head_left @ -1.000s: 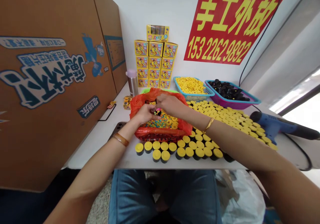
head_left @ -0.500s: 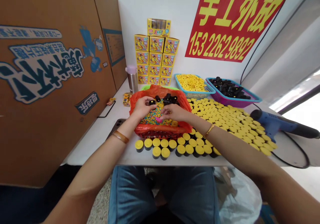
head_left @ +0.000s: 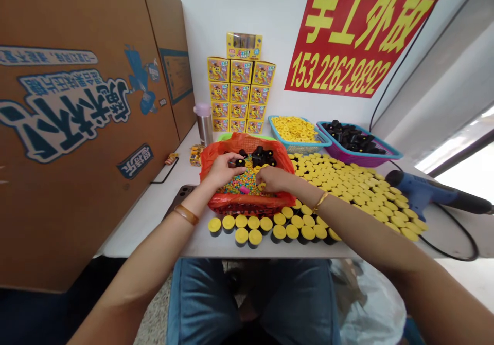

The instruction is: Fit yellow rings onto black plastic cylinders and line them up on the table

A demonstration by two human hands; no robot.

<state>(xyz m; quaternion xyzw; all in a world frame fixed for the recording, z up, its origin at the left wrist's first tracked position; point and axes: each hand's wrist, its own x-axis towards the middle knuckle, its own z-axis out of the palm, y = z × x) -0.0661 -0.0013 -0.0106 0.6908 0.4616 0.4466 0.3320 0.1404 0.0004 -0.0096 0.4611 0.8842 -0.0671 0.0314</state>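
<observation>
My left hand point(head_left: 226, 170) is closed around a small black cup point(head_left: 240, 163), held over the red plastic bag point(head_left: 218, 199) that lines a basket. Loose multicoloured candy beads point(head_left: 235, 184) fill the bag. On the beads, between my hands, lies a small pink scoop point(head_left: 244, 189). My right hand point(head_left: 272, 179) is inside the bag at its right side, fingers curled at a yellow lid point(head_left: 261, 186); its grasp is partly hidden. Several more black cups point(head_left: 263, 156) lie at the back of the bag.
Rows of yellow-capped black cups point(head_left: 347, 183) cover the table's right side, some along the front edge. Behind stand a basket of yellow lids point(head_left: 295, 129), a basket of black cups point(head_left: 353, 139), stacked yellow boxes point(head_left: 239, 93) and a flask point(head_left: 204, 124). A blue heat-gun-like tool point(head_left: 436, 191) lies right.
My right hand has let go of the pink scoop, which now lies on the beads, and has moved right to the yellow lids. My left hand still holds the black cup, slightly further right.
</observation>
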